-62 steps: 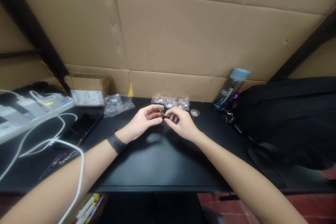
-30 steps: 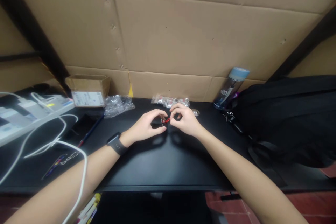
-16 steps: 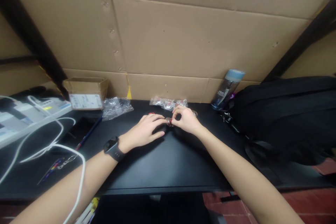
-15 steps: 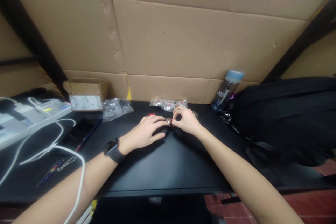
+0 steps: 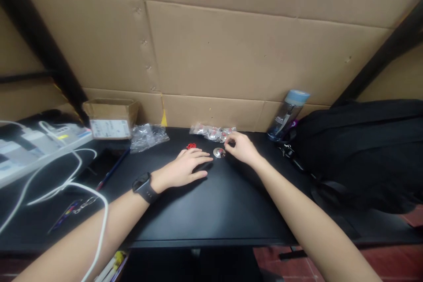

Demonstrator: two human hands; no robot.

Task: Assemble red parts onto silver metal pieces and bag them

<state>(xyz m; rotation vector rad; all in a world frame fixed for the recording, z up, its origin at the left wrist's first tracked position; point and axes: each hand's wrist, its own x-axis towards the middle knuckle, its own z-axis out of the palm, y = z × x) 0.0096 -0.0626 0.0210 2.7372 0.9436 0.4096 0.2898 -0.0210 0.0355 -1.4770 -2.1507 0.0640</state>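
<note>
item: disc (image 5: 219, 153), shiny, with a bit of red on it; on the table (image 5: 198, 218), between the two hands.

item: left hand (image 5: 185, 168), palm down, fingers spread, thumb apart; longest fingertips just beside the disc; pinching nothing that i can see.

item: right hand (image 5: 243, 148), thumb and forefinger curled toward each other in a ring, near the disc's right side; whether the tips meet or pinch anything, i cannot tell from here.

item: red cord (image 5: 191, 146), bunched, just beyond the left knuckles.

item: packets (image 5: 212, 132), clear, in a row behind the disc; contact with the right fingertips, cannot tell.

handling note: the disc looks thin and would, i judge, skid on the smooth top; best steadied at the rim by a light left fingertip, with the right taking the red bit squarely from above and no tugging sideways.

changes, against half a second ago: right fingertips, then at the red bit, now drawn back, leaving the disc in plain view; left fingertip, then overlapping its edge, now short of it; cord showing more fully.
</note>
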